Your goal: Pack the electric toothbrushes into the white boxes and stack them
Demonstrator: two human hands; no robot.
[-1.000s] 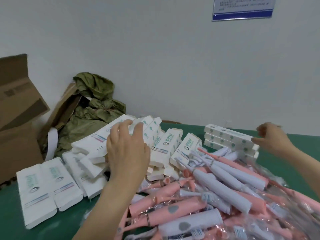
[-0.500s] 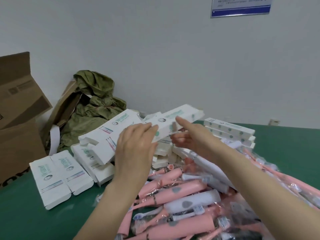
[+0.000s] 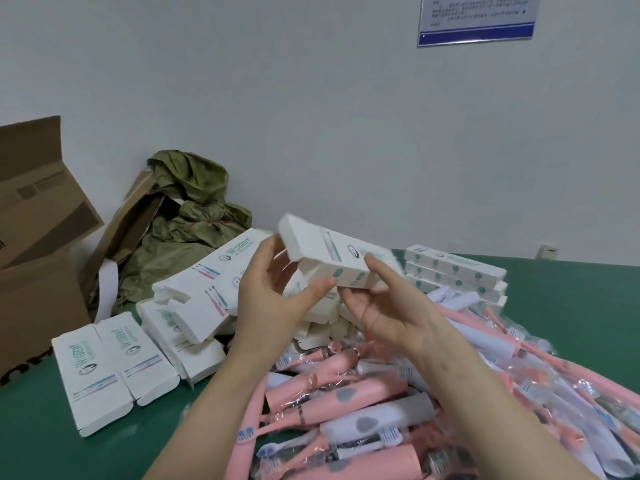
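Both hands held one box (image 3: 325,252) in the air above the toothbrushes (image 3: 346,393). Its long axis ran from far left to near right. The left hand (image 3: 273,296) gripped the left end with curled fingers. The right hand (image 3: 384,306), nearer the toothbrushes, pinched the right part.

Soft, even indoor light on a pale wall (image 3: 311,98), faint shadows under boxes (image 3: 104,368) on the green desk (image 3: 41,438), glints on plastic wrap (image 3: 540,382), slight blur on the raised box (image 3: 322,251), wide-angle bend at the edges
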